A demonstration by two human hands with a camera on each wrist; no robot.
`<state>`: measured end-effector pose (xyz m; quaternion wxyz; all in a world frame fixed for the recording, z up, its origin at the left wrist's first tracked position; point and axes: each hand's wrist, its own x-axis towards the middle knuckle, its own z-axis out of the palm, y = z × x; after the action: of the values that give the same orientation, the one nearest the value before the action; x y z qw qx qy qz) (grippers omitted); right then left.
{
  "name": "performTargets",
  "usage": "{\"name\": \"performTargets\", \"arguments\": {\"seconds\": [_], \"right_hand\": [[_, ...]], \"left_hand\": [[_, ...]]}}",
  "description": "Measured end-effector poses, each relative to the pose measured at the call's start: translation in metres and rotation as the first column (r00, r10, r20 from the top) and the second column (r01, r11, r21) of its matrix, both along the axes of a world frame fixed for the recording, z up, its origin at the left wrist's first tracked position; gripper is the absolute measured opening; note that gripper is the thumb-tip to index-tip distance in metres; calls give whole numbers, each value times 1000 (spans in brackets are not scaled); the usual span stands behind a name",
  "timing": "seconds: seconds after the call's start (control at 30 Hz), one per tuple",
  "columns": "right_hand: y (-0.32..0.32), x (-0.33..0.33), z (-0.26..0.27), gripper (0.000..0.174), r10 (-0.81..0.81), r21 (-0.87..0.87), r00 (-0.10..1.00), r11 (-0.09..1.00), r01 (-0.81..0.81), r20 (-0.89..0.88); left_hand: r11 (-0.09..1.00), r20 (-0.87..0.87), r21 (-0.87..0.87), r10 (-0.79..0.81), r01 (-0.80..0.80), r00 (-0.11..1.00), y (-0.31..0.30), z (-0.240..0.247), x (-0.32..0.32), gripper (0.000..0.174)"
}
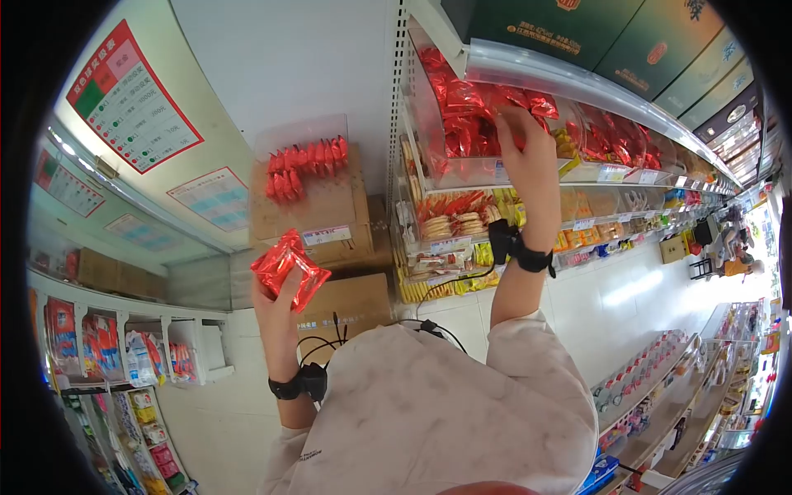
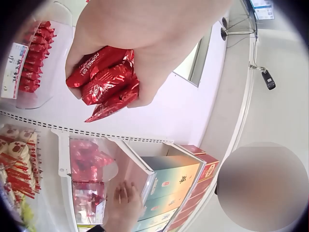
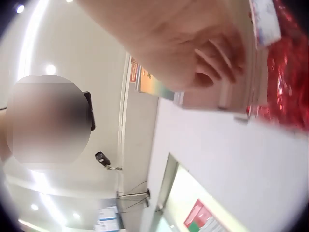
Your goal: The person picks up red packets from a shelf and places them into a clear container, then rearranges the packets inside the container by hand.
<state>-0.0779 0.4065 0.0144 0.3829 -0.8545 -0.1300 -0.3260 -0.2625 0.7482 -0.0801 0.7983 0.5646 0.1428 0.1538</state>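
My left hand grips several shiny red wrapped packets in a bunch. In the left wrist view these red packets lie side by side between thumb and fingers, partly covered by the hand. My right hand reaches up to a clear shelf bin full of loose red packets, with its fingers loosely bent at the bin's front. The right wrist view shows the right hand beside that bin, red packets just past the fingertips, and nothing visible in the palm.
Rows of red packets stand in a clear holder on a cardboard box. Below the red bin are shelves of bagged snacks. Green boxes sit on the shelf above. Another cardboard box rests near the floor.
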Motion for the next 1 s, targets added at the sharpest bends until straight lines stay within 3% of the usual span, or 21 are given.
{"name": "performTargets", "arguments": {"seconds": [0.13,0.17,0.27,0.4,0.57,0.77,0.87,0.9,1.0], "right_hand": [[-21,22,3,23,157,-214,913,944,-251,-377],[-25,26,7,27,281,-74,850,935,-348,-447],[-34,42,14,35,345,-9,745,905,-425,-571],[-39,53,7,39,318,-42,717,900,-435,-620],[-26,29,17,28,280,-19,914,954,-299,-294],[-7,6,18,21,268,323,961,905,-277,73],[-8,-6,17,17,349,457,928,810,-368,129],[-10,-12,20,17,348,385,935,856,-346,67],[0,-24,17,19,416,563,909,752,-342,-4]], "left_hand": [[1000,6,-4,-18,18,1000,4,-2,0,48],[1000,9,-4,-19,19,1000,5,-1,0,48],[1000,10,-13,-10,10,1000,5,0,-2,49],[1000,-1,-23,-8,8,1000,5,1,-5,50],[1000,9,-12,-15,15,1000,10,-6,-4,50],[999,-21,-47,-5,4,1000,1,5,-4,50],[999,-36,-33,-19,17,999,0,-1,-5,50],[999,-36,-23,-26,25,999,2,-4,-2,51],[1000,-8,-24,-8,8,1000,0,-8,3,51]]}}
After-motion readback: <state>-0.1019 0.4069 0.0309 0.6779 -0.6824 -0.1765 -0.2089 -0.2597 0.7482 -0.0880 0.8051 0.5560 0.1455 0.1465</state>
